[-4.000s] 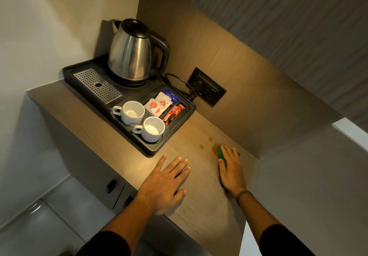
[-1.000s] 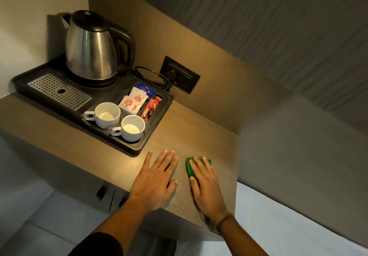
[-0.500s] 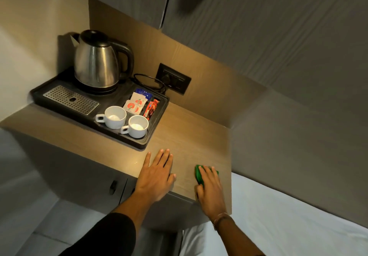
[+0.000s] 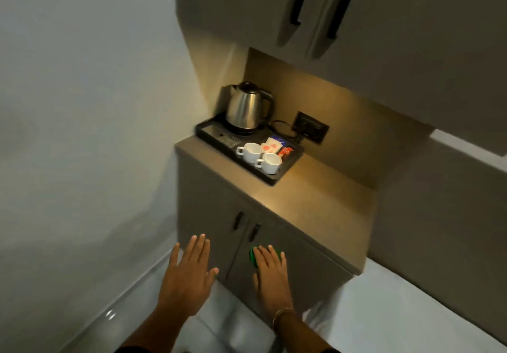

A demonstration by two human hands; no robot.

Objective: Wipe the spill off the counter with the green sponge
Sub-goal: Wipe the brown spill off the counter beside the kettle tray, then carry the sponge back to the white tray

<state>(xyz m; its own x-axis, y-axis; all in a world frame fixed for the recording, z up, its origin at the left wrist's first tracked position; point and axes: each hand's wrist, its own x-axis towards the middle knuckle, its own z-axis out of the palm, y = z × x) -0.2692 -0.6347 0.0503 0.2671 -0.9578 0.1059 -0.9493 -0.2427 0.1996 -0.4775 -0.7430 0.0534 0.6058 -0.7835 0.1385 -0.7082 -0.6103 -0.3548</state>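
Observation:
My right hand (image 4: 270,273) is held out flat in front of the lower cabinet doors, off the counter, with the green sponge (image 4: 253,255) under its fingers; only the sponge's left edge and a bit near the little finger show. My left hand (image 4: 189,276) hovers beside it, fingers spread, holding nothing. The wooden counter (image 4: 318,204) lies further away, lit from above, and I see no stain on its bare part.
A black tray (image 4: 274,181) at the counter's left back holds a steel kettle (image 4: 247,107), two white cups (image 4: 260,155) and sachets (image 4: 274,144). A wall socket (image 4: 311,131) is behind. Cabinet handles (image 4: 247,226) are below, upper cabinets overhead, and a white bed edge (image 4: 397,311) lies at the right.
The view has pulled back from the counter. Both hands have come off the countertop and now hang in front of the cabinet doors, the sponge still under the right hand.

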